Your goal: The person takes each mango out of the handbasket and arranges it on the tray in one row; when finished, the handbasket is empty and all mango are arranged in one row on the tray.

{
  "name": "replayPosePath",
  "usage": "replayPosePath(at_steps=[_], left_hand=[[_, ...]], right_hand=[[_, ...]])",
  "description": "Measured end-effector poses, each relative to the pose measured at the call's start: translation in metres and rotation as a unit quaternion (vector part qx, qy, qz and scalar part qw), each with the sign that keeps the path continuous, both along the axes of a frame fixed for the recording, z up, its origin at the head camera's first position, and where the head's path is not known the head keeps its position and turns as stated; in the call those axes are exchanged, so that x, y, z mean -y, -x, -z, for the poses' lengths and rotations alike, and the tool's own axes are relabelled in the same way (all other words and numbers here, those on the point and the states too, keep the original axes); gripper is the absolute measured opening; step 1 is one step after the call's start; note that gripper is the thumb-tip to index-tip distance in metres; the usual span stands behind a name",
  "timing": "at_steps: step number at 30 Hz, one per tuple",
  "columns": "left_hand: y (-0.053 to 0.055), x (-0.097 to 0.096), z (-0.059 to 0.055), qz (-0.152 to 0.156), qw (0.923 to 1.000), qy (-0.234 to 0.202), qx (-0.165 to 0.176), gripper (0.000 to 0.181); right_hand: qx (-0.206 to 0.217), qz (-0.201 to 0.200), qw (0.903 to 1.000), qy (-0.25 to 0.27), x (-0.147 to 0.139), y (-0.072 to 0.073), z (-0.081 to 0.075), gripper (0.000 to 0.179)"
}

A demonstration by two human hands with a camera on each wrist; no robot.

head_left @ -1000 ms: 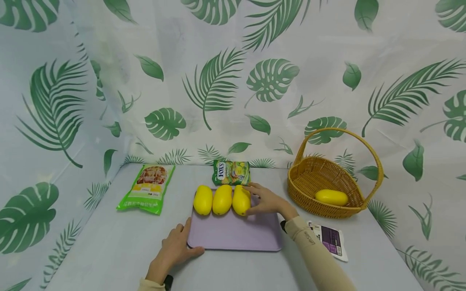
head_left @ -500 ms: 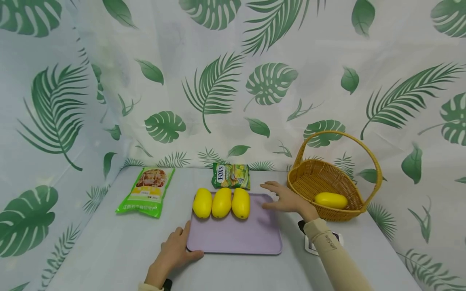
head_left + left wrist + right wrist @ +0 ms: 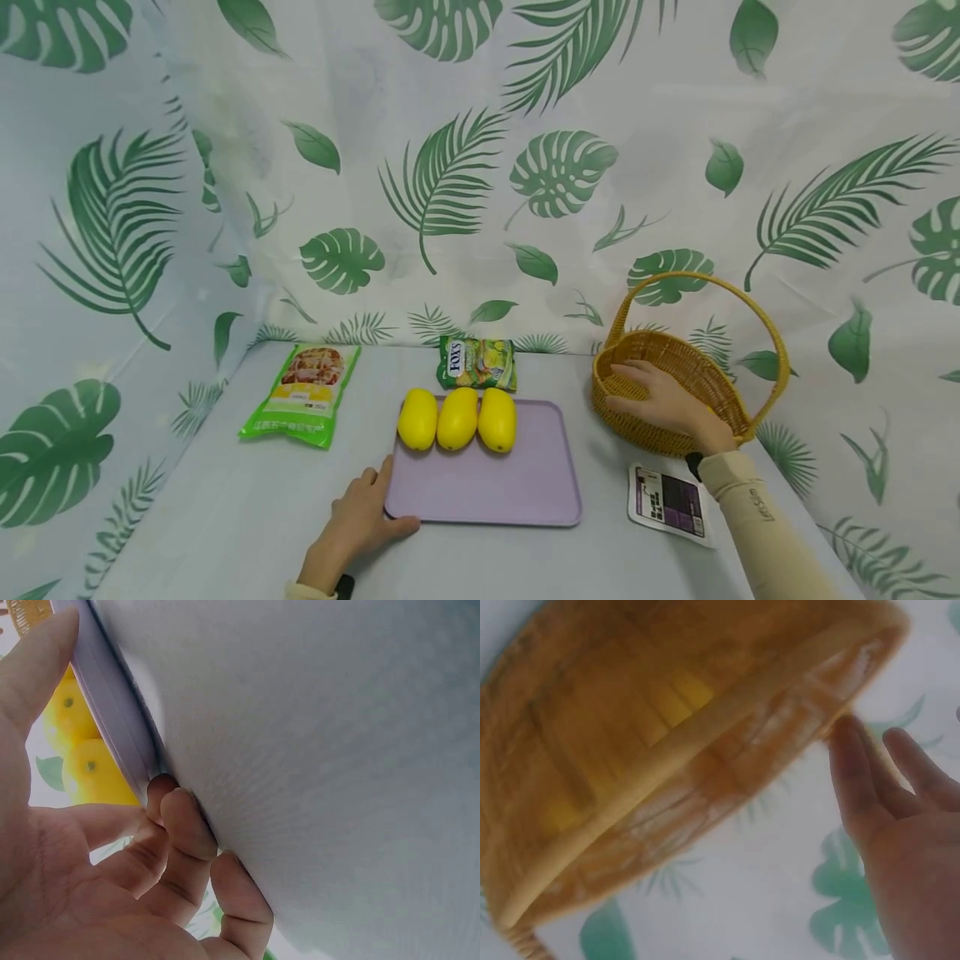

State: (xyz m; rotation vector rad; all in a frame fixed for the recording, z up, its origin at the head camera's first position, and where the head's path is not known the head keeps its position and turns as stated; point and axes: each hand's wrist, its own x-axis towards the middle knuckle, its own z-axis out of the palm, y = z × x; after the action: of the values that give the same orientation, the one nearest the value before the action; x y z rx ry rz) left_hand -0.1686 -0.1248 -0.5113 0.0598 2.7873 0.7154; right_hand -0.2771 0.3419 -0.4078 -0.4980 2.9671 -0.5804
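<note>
Three yellow mangoes (image 3: 457, 419) lie side by side along the back of a lilac tray (image 3: 483, 492). At the tray's front left corner my left hand (image 3: 358, 517) holds the edge, thumb along the front and fingers by the left side; the left wrist view has the thumb (image 3: 45, 667) on the rim and the other fingertips curled low beside it. My right hand (image 3: 663, 402) reaches over the wicker basket (image 3: 626, 429), fingers apart and nothing in them. A yellow patch (image 3: 681, 697) shows through the basket's weave in the right wrist view; the hand covers it in the head view.
The basket's tall handle (image 3: 772, 333) arches above its right side. A green candy bag (image 3: 477, 362) stands behind the tray, a green food packet (image 3: 303, 393) lies left. A purple and white packet (image 3: 670, 502) lies in front of the basket. Leaf-print cloth hangs behind.
My right hand has let go of the rightmost mango on the tray and moved right, over the basket. The left hand has stayed at the tray corner.
</note>
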Motion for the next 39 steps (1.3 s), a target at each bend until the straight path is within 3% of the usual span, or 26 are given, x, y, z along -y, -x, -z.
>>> replayPosePath(at_steps=[14, 27, 39], left_hand=[[-0.002, 0.001, 0.000, -0.004, 1.0000, 0.000, 0.005, 0.110], [0.002, 0.002, 0.001, -0.002, 0.9999, -0.005, 0.011, 0.111], [0.001, 0.002, 0.001, -0.002, 1.0000, -0.007, 0.003, 0.111]], right_hand=[[0.025, 0.066, 0.9958, -0.060, -0.047, -0.012, -0.003, 0.084], [0.037, 0.081, 0.9927, -0.082, -0.079, -0.006, 0.005, 0.085], [0.075, 0.100, 0.9863, -0.108, -0.084, 0.003, 0.008, 0.090]])
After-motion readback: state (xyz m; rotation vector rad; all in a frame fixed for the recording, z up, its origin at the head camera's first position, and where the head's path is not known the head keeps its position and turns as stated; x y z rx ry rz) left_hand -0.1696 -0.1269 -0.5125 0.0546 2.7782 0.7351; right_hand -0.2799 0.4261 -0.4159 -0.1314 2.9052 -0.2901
